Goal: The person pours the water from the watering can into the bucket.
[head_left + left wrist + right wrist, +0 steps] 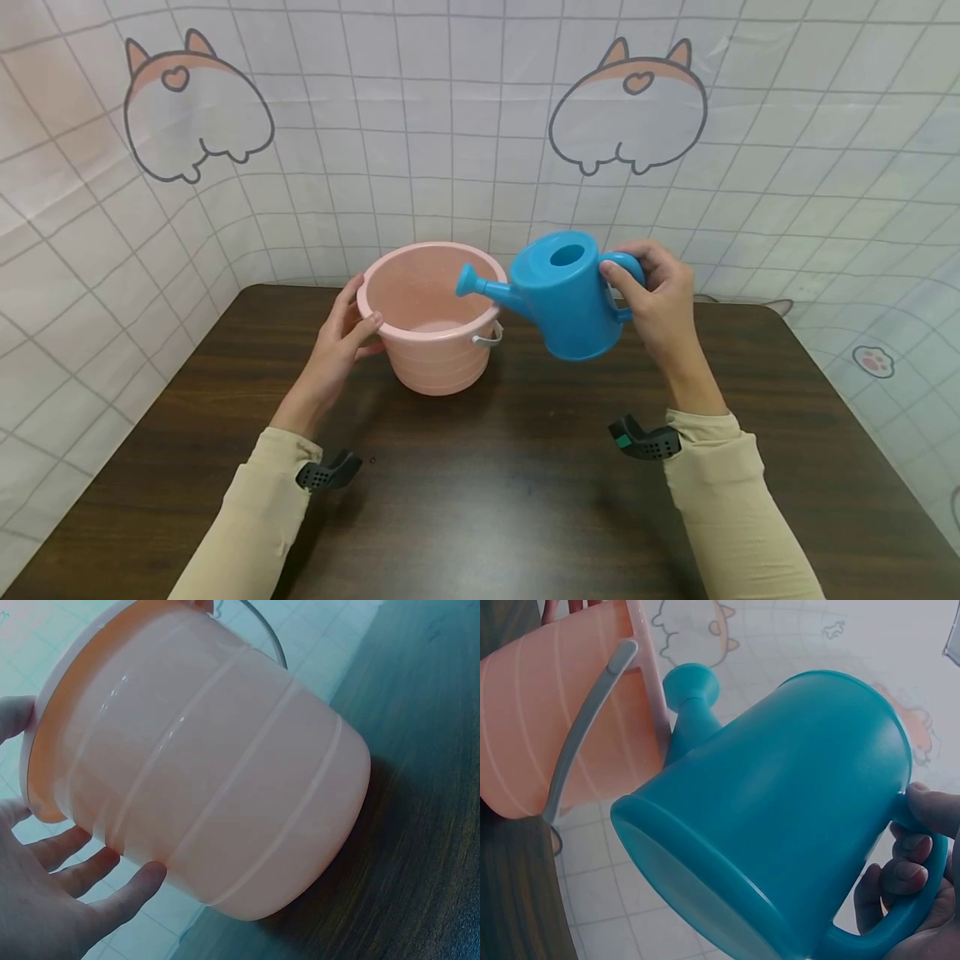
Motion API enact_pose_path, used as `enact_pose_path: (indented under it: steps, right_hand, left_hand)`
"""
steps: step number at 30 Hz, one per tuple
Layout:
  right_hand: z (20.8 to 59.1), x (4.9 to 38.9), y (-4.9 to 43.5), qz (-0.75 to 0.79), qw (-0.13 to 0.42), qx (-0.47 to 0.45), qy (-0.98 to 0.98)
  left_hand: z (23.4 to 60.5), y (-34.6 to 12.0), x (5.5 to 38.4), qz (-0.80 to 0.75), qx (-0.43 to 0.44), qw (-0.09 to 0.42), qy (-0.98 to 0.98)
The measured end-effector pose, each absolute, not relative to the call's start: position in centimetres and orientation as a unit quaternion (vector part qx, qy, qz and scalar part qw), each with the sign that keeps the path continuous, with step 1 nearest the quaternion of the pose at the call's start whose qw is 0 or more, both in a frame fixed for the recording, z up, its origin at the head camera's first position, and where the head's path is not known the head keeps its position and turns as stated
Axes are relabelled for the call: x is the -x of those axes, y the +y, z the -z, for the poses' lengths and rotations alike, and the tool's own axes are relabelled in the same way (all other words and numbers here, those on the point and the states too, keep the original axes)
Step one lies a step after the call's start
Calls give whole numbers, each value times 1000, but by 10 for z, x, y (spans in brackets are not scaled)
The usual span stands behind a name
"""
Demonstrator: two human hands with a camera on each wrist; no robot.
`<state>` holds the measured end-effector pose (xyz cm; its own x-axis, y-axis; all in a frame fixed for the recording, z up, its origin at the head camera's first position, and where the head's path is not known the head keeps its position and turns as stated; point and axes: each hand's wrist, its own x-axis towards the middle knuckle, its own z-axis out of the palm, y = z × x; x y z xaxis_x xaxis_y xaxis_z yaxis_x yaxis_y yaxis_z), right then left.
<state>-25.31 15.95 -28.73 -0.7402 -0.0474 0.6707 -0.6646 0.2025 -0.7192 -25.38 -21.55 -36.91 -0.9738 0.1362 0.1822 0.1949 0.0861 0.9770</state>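
Note:
A pink bucket (438, 367) stands on the table, its mouth facing up. My left hand (335, 350) holds the bucket's left side, with the thumb at the rim and other fingers against the wall; in the left wrist view, fingertips (154, 874) meet the ribbed side. My right hand (660, 292) grips the handle of a blue watering can (573, 312), held up to the right of the bucket. Tilted slightly toward the left, the can has its flared spout (471, 282) over the bucket's right rim. Curled fingers (907, 874) wrap the can's handle in the right wrist view.
The dark wooden table (480, 500) extends in front of the bucket and to both sides. A grey bucket handle (581, 731) hangs down the bucket's right side. Behind the table hangs a white gridded cloth (420, 125) with cartoon animal prints.

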Motion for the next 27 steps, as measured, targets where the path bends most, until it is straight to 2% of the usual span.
enact_pose_path:
  steps: [9,21,27]
  right_hand:
    - [298,265,164,-573,266,-238,-738]
    - [287,251,158,-580,265,-243,-731]
    - [291,258,161,-576,269,-248,-731]
  left_hand:
    - [371,-217,254,672,114,21,-731]
    - [362,-213,248,666,120,20,-736]
    - [356,-210,243,659,122,20,-742]
